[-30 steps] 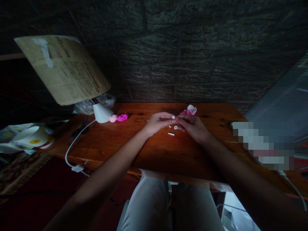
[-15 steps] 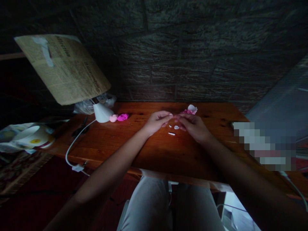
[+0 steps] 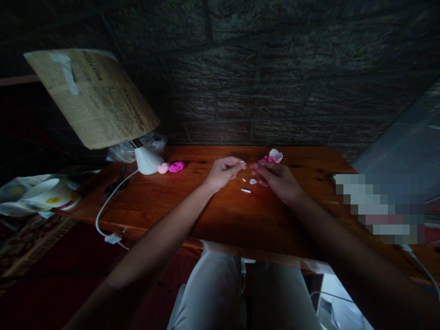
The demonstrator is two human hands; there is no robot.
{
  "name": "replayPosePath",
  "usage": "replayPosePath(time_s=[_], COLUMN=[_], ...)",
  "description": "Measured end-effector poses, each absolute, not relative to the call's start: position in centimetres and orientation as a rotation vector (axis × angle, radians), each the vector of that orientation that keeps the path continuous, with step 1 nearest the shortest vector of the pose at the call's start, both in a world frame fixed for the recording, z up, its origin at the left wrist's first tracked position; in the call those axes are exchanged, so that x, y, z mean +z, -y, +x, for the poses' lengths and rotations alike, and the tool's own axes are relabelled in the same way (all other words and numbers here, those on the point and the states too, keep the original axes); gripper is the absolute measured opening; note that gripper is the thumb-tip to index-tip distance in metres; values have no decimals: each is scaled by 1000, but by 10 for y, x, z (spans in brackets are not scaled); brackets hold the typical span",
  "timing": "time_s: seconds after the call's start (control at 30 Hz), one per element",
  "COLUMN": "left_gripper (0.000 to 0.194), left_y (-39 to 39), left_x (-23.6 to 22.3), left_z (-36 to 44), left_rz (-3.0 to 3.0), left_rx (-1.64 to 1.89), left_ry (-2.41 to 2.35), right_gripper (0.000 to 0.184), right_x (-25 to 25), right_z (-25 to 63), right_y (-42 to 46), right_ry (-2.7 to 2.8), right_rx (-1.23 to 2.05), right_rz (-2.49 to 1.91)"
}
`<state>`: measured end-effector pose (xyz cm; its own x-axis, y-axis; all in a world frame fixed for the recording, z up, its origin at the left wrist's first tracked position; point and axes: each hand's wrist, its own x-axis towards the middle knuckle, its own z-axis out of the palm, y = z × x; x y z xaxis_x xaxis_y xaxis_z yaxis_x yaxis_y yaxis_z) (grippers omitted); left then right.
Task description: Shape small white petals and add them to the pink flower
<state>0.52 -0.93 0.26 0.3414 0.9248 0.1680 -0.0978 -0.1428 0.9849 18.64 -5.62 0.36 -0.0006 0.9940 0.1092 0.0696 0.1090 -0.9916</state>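
Observation:
My left hand (image 3: 223,174) is closed in a pinch on a small white piece (image 3: 242,162) that looks like clay. Just right of it, my right hand (image 3: 277,178) has its thumb and fingers pressed together. What it holds, if anything, is too small to make out. A narrow gap separates the two sets of fingertips. Below them on the wooden table lie a white flake (image 3: 253,181), a tiny white bit (image 3: 244,179) and a white strip (image 3: 245,190). Behind my right hand sits a crumpled pink and white piece (image 3: 271,158), partly hidden by the fingers.
A lamp with a newsprint shade (image 3: 96,101) stands on the left of the table (image 3: 220,220). Beside its base (image 3: 147,160) are a pale pink lump (image 3: 163,168) and a bright pink lump (image 3: 176,167). Dark scissors (image 3: 117,183) lie near the white cord (image 3: 99,213).
My fingertips have parted slightly, with the right hand a little further from the left. The white piece stays in my left hand. The view has shifted slightly.

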Motion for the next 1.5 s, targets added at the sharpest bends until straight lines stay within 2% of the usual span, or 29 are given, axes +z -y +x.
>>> replayPosePath(time_s=[0.33, 0.63, 0.83, 1.17, 1.5], left_gripper=[48, 48, 42, 37, 54], left_y=[12, 11, 10, 11, 2], left_x=[-1, -4, -5, 0, -8], left_z=[9, 10, 8, 8, 6], left_rz=[1541, 1469, 1456, 1418, 1268], left_rx=[958, 835, 875, 965, 983], left_ry=[-637, -671, -729, -728, -659], right_gripper=[41, 37, 40, 32, 39], right_x=[7, 5, 7, 4, 4], right_z=[186, 188, 187, 188, 188], right_y=[59, 57, 59, 58, 58], right_ry=[1287, 1362, 1361, 1310, 1239], right_rx=[1114, 1084, 1099, 1126, 1145], right_rz=[-1131, -1147, -1135, -1101, -1130])
